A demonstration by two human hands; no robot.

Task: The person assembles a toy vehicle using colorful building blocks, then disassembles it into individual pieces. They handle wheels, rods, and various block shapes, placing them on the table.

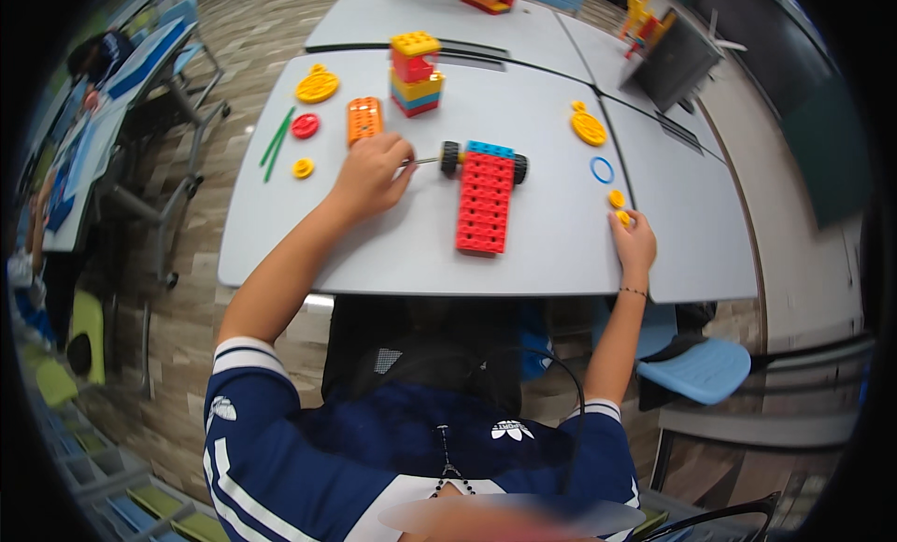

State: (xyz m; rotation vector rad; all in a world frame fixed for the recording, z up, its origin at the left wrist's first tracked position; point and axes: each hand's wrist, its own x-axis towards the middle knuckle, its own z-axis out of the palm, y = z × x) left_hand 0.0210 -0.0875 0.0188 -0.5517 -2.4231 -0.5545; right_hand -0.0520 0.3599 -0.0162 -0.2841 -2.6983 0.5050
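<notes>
My left hand [374, 173] is closed around the end of a thin metal axle [425, 160]. The axle sticks out sideways from a black wheel [449, 159] on a block-built car. That car has a long red studded brick base [484, 206], a blue brick strip [491, 149] across its far end and a second black wheel [520, 169] on the right. Just beyond the left hand lies an orange rectangular block with holes [364, 121]. At the table's right, my right hand [635, 243] pinches a small yellow round piece [623, 219], partly covered by the fingers. Another yellow round piece [616, 199] lies just past it.
A tower of yellow, red and blue bricks [416, 75] stands at the back. Leftward lie a yellow pulley [317, 85], red disc [305, 125], yellow knob [303, 168] and green sticks [277, 146]. Rightward are another yellow pulley [589, 126], a blue ring [602, 170] and a dark monitor [663, 61].
</notes>
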